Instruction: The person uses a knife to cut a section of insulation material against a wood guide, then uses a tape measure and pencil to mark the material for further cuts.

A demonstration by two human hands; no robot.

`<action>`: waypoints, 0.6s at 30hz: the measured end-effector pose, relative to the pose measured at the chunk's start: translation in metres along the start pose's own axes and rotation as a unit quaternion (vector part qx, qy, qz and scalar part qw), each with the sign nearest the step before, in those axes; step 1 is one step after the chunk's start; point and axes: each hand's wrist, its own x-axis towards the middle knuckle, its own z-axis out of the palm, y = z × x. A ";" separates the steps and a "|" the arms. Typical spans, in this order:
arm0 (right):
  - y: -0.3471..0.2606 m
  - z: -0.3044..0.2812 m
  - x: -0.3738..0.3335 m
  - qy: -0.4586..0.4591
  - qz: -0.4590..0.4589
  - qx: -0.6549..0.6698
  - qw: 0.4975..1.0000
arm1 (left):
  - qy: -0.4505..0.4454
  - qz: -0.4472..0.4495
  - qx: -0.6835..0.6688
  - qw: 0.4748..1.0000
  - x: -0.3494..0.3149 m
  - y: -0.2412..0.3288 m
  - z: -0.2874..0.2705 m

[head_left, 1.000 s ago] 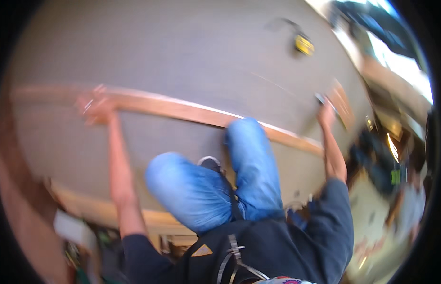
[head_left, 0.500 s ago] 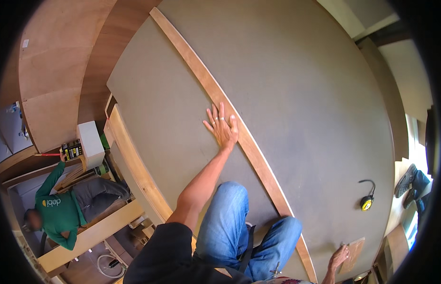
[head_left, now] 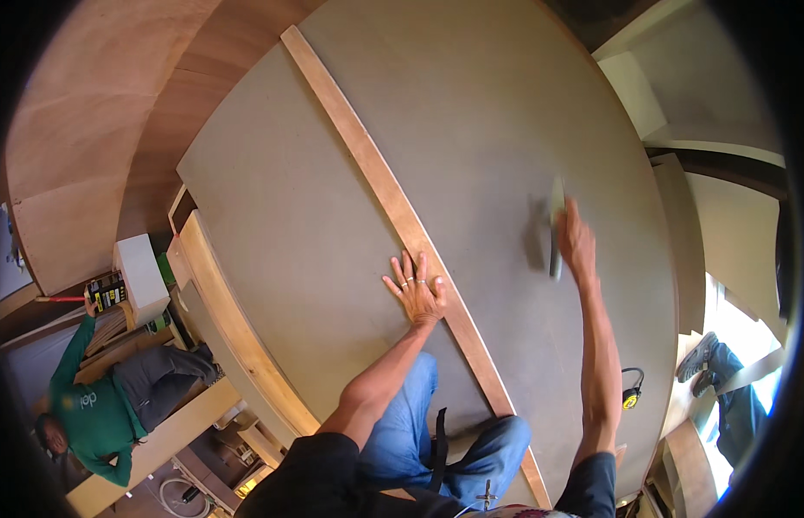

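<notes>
With the left hand (head_left: 417,293) spread flat, pinning the wooden strip (head_left: 393,207) running diagonally across the grey board (head_left: 272,216), the right hand (head_left: 575,242) should keep its blurred tool (head_left: 555,226), fingers closed around it, flat and steady.

Our left hand (head_left: 417,292) lay flat, fingers spread, palm down. Our right hand (head_left: 576,240) reached forward, arm outstretched, fingers blurred.

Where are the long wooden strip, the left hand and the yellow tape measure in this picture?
long wooden strip (head_left: 359,151): head view, on its upper bare part.
left hand (head_left: 417,289): head view, on the back of the hand, flat on the strip.
yellow tape measure (head_left: 630,398): head view, on its yellow case.
</notes>
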 end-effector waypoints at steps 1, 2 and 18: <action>-0.010 0.009 0.031 -0.004 0.029 0.016 0.999 | -0.002 -0.001 -0.005 1.000 0.000 0.000 0.000; -0.022 0.019 0.054 0.044 0.034 0.017 0.998 | -0.003 -0.002 -0.010 1.000 0.000 0.000 0.000; -0.106 0.088 0.083 0.117 0.117 -0.215 0.962 | 0.195 0.114 -0.040 0.973 0.450 -0.074 -0.097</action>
